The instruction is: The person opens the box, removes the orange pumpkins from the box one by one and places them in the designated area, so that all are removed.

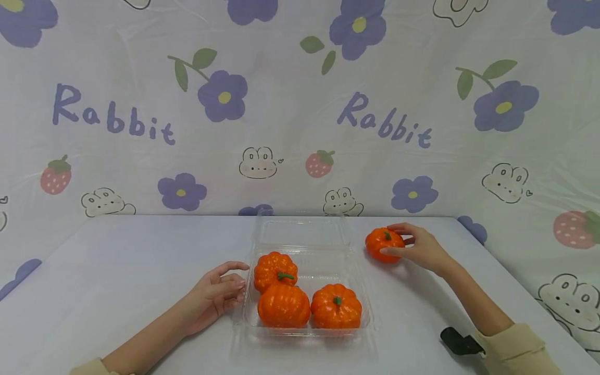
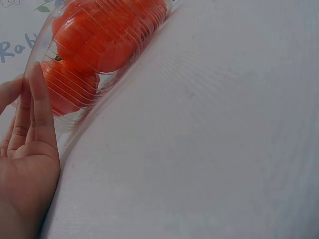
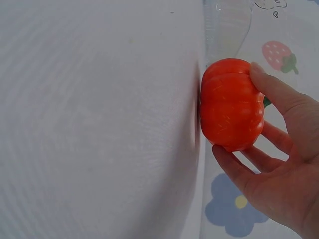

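Observation:
An open clear plastic clamshell container point(image 1: 323, 265) stands on the table, its lid point(image 1: 302, 229) folded back behind it. Inside lie three orange pumpkins with green stems: one at the back left point(image 1: 275, 268), one at the front left point(image 1: 283, 306) and one at the front right point(image 1: 336, 307). My left hand point(image 1: 213, 297) holds the container's left rim, which runs between thumb and fingers in the left wrist view. To the right of the lid, my right hand point(image 1: 422, 250) grips a fourth pumpkin point(image 3: 232, 107) by opposite sides, thumb on one and fingers on the other, close at the tabletop.
A white table point(image 1: 140, 260) carries everything. Behind it hangs a cloth backdrop point(image 1: 290, 104) printed with flowers, rabbits and strawberries. A black strap-like piece point(image 1: 459, 342) sits by the right sleeve point(image 1: 515, 349).

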Demonstrator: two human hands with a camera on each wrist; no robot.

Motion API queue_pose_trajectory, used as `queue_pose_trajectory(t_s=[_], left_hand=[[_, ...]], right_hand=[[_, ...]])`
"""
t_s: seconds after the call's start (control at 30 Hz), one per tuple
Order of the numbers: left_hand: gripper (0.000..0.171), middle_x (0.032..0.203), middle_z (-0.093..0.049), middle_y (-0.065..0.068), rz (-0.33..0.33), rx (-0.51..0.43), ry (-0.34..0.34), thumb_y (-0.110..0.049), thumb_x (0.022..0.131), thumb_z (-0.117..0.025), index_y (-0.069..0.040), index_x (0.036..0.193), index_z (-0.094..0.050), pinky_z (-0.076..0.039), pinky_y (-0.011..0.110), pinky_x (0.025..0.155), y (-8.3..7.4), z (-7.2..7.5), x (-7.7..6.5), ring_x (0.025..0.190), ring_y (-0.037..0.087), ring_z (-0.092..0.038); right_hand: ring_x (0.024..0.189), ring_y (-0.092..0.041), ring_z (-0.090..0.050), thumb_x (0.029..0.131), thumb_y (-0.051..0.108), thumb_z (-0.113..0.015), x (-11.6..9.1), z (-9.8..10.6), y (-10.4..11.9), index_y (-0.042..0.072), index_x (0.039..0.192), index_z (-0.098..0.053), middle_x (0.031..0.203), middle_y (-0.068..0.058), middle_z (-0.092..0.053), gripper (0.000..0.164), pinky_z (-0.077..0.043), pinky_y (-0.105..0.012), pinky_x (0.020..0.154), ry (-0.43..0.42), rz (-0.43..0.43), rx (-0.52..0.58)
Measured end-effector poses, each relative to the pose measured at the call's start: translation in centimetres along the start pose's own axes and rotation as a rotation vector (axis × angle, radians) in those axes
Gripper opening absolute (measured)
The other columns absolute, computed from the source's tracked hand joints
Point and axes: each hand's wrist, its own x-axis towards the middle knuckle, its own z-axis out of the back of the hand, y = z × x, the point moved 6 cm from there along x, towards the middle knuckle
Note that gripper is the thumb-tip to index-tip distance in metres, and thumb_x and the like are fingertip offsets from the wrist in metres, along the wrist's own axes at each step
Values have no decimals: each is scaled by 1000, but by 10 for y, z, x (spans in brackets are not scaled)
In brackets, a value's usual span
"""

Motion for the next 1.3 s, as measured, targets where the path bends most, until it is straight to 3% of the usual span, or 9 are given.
queue_pose_trajectory(t_s=[0.83, 1.3], left_hand=[[23, 95, -67, -5, 6, 3, -11, -8, 109, -55, -16, 130, -51, -59, 18, 80, 1, 2, 0, 82, 9, -66], [24, 96, -67, -4, 18, -8, -23, -7, 108, -56, -14, 130, -51, -59, 18, 80, -1, 0, 0, 81, 9, -65]], right_hand=[[127, -49, -56, 97, 28, -78, 1, -2, -1, -6, 147, -49, 146, -33, -54, 67, -55, -57, 104, 38, -3, 0], [128, -52, -56, 97, 30, -76, -5, 11, 6, -5, 150, -48, 149, -33, -51, 69, -57, -57, 100, 48, 0, 6]])
